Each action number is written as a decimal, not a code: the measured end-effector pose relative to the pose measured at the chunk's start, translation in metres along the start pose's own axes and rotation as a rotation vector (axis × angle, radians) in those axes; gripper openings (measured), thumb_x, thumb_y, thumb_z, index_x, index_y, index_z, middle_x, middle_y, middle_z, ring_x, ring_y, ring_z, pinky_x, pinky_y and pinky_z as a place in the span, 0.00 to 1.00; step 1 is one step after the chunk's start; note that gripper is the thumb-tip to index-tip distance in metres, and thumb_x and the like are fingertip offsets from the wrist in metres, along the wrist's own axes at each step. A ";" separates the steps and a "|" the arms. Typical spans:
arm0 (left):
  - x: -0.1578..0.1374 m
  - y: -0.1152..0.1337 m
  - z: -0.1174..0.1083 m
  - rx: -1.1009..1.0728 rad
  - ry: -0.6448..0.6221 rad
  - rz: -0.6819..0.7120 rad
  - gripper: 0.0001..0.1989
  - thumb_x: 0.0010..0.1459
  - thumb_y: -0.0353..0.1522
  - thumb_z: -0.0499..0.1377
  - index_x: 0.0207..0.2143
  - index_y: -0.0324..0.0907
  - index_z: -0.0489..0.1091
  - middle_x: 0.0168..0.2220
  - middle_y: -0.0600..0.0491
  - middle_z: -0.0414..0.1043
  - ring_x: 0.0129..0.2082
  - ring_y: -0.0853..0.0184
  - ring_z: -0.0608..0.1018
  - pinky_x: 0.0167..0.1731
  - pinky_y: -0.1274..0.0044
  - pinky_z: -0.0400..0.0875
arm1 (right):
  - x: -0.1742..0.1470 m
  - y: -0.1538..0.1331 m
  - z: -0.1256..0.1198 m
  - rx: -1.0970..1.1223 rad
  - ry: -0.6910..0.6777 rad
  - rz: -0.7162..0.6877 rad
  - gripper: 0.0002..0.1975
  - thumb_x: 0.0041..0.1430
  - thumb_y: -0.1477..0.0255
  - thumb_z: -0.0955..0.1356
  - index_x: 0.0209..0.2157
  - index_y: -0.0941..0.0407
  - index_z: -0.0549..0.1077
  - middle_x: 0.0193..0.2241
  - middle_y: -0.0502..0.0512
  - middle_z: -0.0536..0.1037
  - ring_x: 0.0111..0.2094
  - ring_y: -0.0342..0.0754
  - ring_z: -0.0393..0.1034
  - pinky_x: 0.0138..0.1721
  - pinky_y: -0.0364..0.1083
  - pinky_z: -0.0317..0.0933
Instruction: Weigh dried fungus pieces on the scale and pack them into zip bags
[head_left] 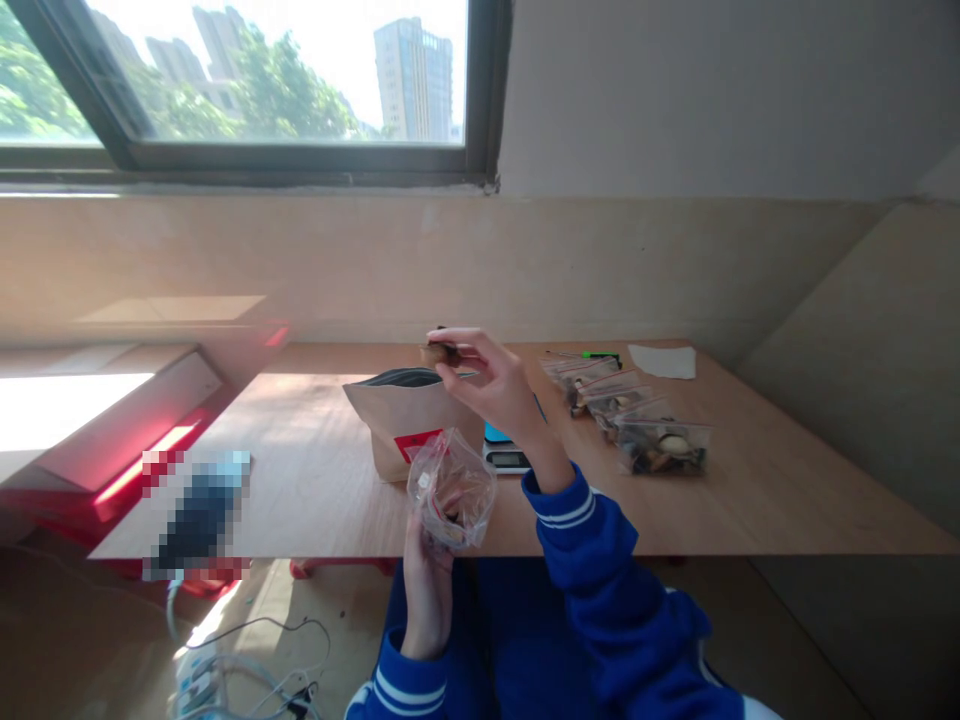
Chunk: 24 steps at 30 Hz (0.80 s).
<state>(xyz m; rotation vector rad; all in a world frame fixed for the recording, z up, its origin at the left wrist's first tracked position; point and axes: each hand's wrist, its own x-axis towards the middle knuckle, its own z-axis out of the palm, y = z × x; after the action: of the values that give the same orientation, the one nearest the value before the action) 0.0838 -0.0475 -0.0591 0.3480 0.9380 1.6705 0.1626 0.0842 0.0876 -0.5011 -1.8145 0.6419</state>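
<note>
My left hand (427, 590) grips a clear zip bag (454, 490) from below, its mouth open and a few brown bits low inside. Above and behind it, my right hand (487, 380) pinches a brown and tan piece (439, 352) that looks like a dried mushroom. That piece is over the open top of a standing kraft paper pouch (382, 425) with a red label. Partly hidden behind my right wrist is a small digital scale (506, 458) with a blue top. What lies inside the pouch is hidden from here.
Several filled zip bags (664, 445) lie in a row on the right of the wooden table (780, 500). Behind them are a green and black pen (600, 356) and white paper (664, 362). A blurred-out dark device (199, 515) sits at the left edge, above a power strip (199, 685).
</note>
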 end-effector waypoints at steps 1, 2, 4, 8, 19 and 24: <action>0.000 0.001 0.000 -0.011 -0.003 0.004 0.24 0.58 0.46 0.55 0.51 0.41 0.72 0.49 0.45 0.76 0.53 0.55 0.75 0.53 0.65 0.69 | 0.006 0.001 0.003 -0.056 -0.061 -0.059 0.12 0.62 0.72 0.64 0.47 0.53 0.72 0.46 0.53 0.76 0.45 0.44 0.72 0.51 0.46 0.67; 0.000 0.001 -0.001 -0.019 -0.006 0.009 0.24 0.59 0.46 0.55 0.51 0.41 0.71 0.49 0.44 0.76 0.53 0.56 0.75 0.53 0.64 0.69 | 0.010 0.002 0.006 -0.099 -0.119 -0.115 0.11 0.62 0.74 0.63 0.46 0.53 0.73 0.45 0.53 0.76 0.45 0.44 0.72 0.51 0.46 0.67; 0.001 0.002 -0.002 -0.016 -0.017 0.013 0.25 0.60 0.46 0.54 0.52 0.40 0.70 0.49 0.44 0.76 0.52 0.56 0.75 0.54 0.64 0.69 | 0.013 0.004 0.009 -0.151 -0.201 -0.198 0.12 0.62 0.78 0.62 0.45 0.54 0.73 0.44 0.53 0.77 0.46 0.44 0.71 0.51 0.45 0.66; 0.003 0.001 -0.006 0.000 -0.008 0.017 0.22 0.61 0.44 0.53 0.52 0.44 0.71 0.48 0.46 0.77 0.51 0.57 0.77 0.52 0.64 0.70 | 0.011 0.008 0.007 -0.209 -0.255 -0.238 0.15 0.63 0.80 0.60 0.45 0.53 0.74 0.45 0.53 0.77 0.48 0.44 0.71 0.51 0.47 0.66; 0.007 -0.003 -0.008 0.002 -0.018 0.002 0.23 0.61 0.45 0.53 0.53 0.45 0.71 0.49 0.46 0.76 0.53 0.57 0.75 0.50 0.65 0.71 | 0.002 0.017 0.006 -0.393 -0.333 -0.216 0.16 0.68 0.70 0.60 0.53 0.53 0.73 0.49 0.54 0.79 0.55 0.49 0.68 0.58 0.53 0.59; 0.007 -0.002 -0.007 0.044 -0.026 0.007 0.27 0.59 0.48 0.53 0.53 0.41 0.71 0.51 0.43 0.75 0.55 0.53 0.74 0.50 0.63 0.71 | 0.001 0.014 0.011 -0.553 -0.309 -0.187 0.19 0.71 0.68 0.57 0.51 0.56 0.75 0.42 0.59 0.80 0.51 0.52 0.66 0.54 0.53 0.58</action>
<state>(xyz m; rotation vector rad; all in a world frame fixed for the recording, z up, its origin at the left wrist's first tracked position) 0.0784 -0.0440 -0.0663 0.4026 0.9562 1.6493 0.1518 0.0933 0.0766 -0.6081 -2.3100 0.0782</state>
